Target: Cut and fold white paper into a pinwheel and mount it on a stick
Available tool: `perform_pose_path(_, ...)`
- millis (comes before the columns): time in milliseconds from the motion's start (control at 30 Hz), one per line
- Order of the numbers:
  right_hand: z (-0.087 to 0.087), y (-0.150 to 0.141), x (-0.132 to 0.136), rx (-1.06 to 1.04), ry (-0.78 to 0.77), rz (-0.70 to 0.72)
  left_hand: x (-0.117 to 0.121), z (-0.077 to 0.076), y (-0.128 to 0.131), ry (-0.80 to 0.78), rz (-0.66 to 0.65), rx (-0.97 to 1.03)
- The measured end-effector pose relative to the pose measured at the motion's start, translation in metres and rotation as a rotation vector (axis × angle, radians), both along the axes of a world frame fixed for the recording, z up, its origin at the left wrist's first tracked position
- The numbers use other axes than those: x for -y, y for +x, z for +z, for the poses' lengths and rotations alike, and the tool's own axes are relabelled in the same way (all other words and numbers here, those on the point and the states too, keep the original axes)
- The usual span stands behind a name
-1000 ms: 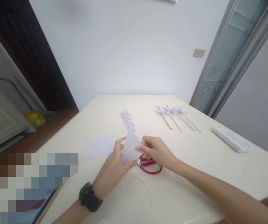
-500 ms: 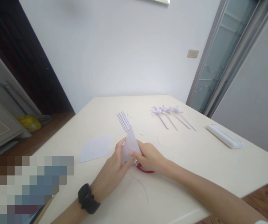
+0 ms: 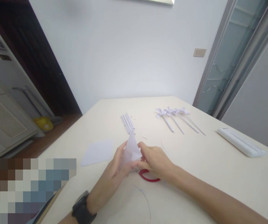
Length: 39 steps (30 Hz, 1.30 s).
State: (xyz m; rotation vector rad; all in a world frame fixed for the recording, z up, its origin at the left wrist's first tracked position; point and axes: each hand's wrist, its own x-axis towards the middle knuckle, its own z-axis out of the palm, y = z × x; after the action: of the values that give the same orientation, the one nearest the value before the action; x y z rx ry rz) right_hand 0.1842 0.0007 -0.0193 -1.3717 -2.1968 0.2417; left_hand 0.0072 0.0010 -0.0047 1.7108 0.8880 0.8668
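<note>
Between my two hands a white sheet of paper [image 3: 131, 148] stands raised off the table, its pointed corner upward and its lower right part folded or opening out. My left hand [image 3: 118, 165] grips its left side, thumb in front. On the right edge, my right hand [image 3: 151, 158] pinches the paper near the bottom. Under the right hand lies a pair of scissors with red handles [image 3: 149, 179]; the blades are mostly hidden by the hands and paper. A flat white paper sheet [image 3: 97, 152] lies left of my left hand.
Several rolled paper sticks [image 3: 127, 123] lie beyond the hands. Farther right are several paper pinwheels [image 3: 171, 112] on sticks. A white plastic-wrapped pack [image 3: 241, 142] sits near the right edge of the table [image 3: 190, 205]. A thin paper strip [image 3: 145, 199] curls in front.
The right hand has slid down the paper's right edge toward the left thumb, and the paper's lower part has opened from a flat triangle. The view has shifted slightly.
</note>
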Motion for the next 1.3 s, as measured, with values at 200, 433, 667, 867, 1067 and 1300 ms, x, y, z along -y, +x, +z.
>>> perform_pose_path(200,0.007,0.0,0.004,-0.063,0.018,-0.007,0.005,0.0,0.0,-0.016,0.03,-0.041)
perform_pose_path(433,0.016,-0.004,0.014,-0.221,-0.049,0.046,0.008,0.002,0.005,0.016,0.062,-0.043)
perform_pose_path(667,0.017,-0.006,0.017,-0.261,-0.054,0.007,0.0,-0.008,0.004,-0.031,-0.017,0.017)
perform_pose_path(867,0.012,-0.008,0.016,-0.229,-0.008,-0.037,0.0,-0.01,-0.005,-0.115,0.054,0.057)
perform_pose_path(1067,0.013,-0.005,0.011,-0.292,0.04,-0.113,0.001,-0.01,-0.005,-0.221,0.145,0.134)
perform_pose_path(1300,0.022,-0.008,0.017,-0.471,0.051,0.02,-0.005,-0.012,0.004,-0.316,0.075,0.162)
